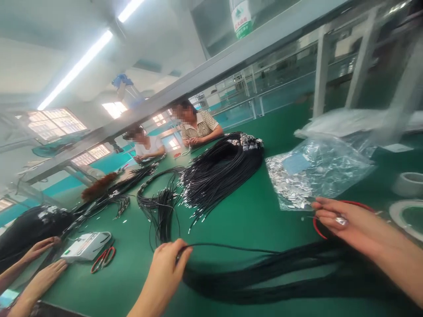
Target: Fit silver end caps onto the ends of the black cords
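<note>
Two hands; left hand (pixel 167 264) pinches black cord (pixel 231 248).

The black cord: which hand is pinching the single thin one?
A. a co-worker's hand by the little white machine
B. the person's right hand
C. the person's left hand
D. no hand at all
C: the left hand pinches the thin black cord that runs off to the right over the green table, while the right hand holds a small silvery piece by the bag of metal parts.
</note>
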Tool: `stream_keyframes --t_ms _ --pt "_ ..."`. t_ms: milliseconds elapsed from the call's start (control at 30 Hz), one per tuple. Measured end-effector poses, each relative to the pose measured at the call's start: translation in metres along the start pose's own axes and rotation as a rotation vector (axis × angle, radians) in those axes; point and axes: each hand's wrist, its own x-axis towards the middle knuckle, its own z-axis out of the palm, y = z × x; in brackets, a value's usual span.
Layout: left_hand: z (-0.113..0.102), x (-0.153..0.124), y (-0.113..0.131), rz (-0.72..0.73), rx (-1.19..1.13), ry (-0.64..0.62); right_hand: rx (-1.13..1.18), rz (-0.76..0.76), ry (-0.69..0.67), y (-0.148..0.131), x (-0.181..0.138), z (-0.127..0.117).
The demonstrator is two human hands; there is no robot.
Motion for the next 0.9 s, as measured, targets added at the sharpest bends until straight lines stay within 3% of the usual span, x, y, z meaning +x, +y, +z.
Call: stream_keyframes --t_ms 67,167,233,300,400,533,600,667,767,900 --pt "0.008 -0.001 0.028 0.111 0.090 -0.019 0.016 0.044 0.011 0.000 -0.001 0.002" --pt "0.022 0.001 0.090 0.307 0.083 -0.087 0.016 0.048 -0.006 -0.004 -0.003 0.007" --pt "0.029 0.007 0.131 0.381 0.090 -0.154 0.009 0.037 -0.027 -0.009 -0.005 0.009" --pt "0.030 0.015 0.156 0.395 0.101 -0.171 0.012 0.028 -0.044 -0.015 -0.004 0.009" --pt "0.012 0.028 0.153 0.304 -0.079 -0.016 0.028 0.025 -0.034 -0.020 0.000 0.007" --pt "-0.039 0.044 0.113 0.065 -0.388 0.327 0.032 0.022 -0.005 -0.014 0.008 0.005" --pt "-0.062 0.050 0.106 0.011 -0.515 0.400 0.030 0.006 0.000 -0.009 0.009 0.004" --pt "-0.078 0.054 0.116 0.036 -0.637 0.398 0.027 -0.014 -0.022 -0.006 0.008 0.005" --pt "-0.090 0.060 0.153 0.166 -0.748 0.337 0.012 -0.026 -0.091 -0.005 0.003 0.006" --pt "-0.083 0.071 0.204 0.313 -0.690 0.266 -0.004 -0.016 -0.156 -0.007 0.001 0.010"
